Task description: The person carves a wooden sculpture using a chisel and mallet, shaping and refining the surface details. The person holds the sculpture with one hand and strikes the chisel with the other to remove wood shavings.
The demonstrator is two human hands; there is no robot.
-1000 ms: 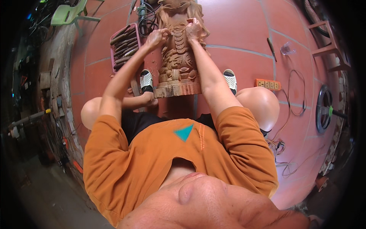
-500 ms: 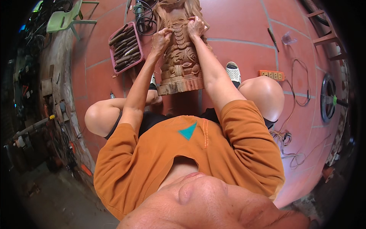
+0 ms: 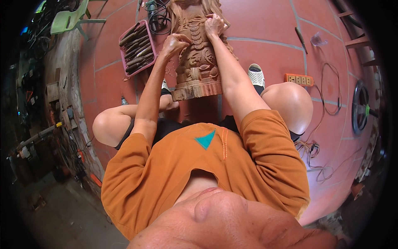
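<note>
Both fists, left hand (image 3: pixel 175 42) and right hand (image 3: pixel 214 23), rest closed against the wooden carving (image 3: pixel 198 68).

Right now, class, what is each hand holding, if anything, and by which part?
Both hands rest on the wooden carving: the left hand on its left side, the right hand near its top. Whether either grips a tool cannot be told.
</note>
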